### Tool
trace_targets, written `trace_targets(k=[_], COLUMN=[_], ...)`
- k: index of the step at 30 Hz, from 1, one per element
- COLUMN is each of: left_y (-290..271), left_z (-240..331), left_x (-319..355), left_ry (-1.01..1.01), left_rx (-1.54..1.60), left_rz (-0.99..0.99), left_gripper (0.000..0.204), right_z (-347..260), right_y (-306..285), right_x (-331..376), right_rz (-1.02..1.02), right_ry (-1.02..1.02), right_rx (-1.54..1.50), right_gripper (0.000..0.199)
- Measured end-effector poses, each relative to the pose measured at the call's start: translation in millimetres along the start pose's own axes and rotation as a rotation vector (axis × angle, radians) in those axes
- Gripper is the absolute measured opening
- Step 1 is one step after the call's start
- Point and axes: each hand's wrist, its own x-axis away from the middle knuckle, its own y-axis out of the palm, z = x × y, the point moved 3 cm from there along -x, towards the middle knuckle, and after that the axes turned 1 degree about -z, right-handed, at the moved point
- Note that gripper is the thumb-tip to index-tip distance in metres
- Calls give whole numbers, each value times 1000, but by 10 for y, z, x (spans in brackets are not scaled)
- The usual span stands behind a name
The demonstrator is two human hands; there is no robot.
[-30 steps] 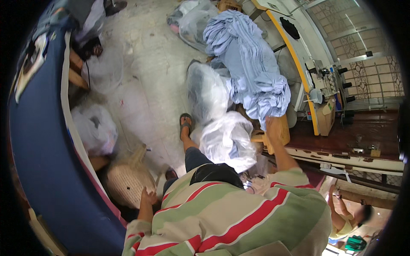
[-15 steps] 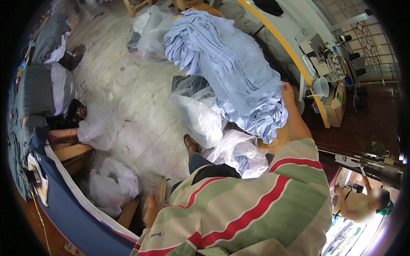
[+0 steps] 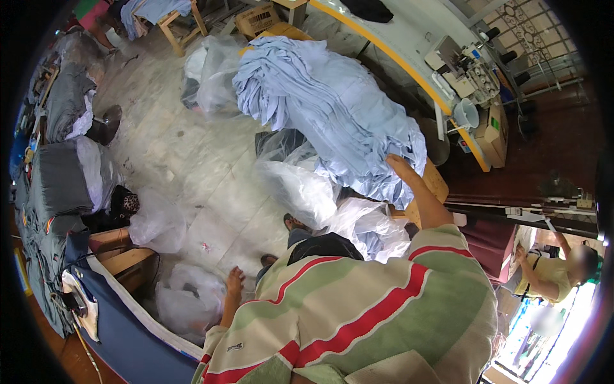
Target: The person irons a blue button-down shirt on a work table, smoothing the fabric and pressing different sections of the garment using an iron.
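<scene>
Now the right hand (image 3: pixel 398 168) touches the blue fabric pile (image 3: pixel 326 109) (fingers flat).

Tall heap of light-blue cloth (image 3: pixel 332 121), draped, folded.

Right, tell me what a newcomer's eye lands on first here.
First, the big heap of pale blue cloth piled at top centre, with the right hand reaching onto its near edge. Next, the clear plastic bags strewn over the tiled floor beside it. The left hand hangs low, by another bag at lower left.
</scene>
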Motion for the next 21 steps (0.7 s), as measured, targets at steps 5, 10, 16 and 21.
trace_targets(k=[5,10,16,21], left_y=[-532,-616,-500,-596], left_z=[-696,-764,-584,-338], left_x=[278,426,312,-37], left_ry=[-201,-150,-32,136], left_rx=[-129,-33,-3,-94], left_rz=[22,62,42,-22], left_gripper=[45,43,42,43], right_z=[-434,-260,483,22], right_y=[130,-112,-516,-648], right_x=[-288,-805,-1184,-824], right_rz=[-328,300,44,219], right_ry=[4,103,54,-71], right_rx=[856,1008,48,333], right_gripper=[32,32,41,37])
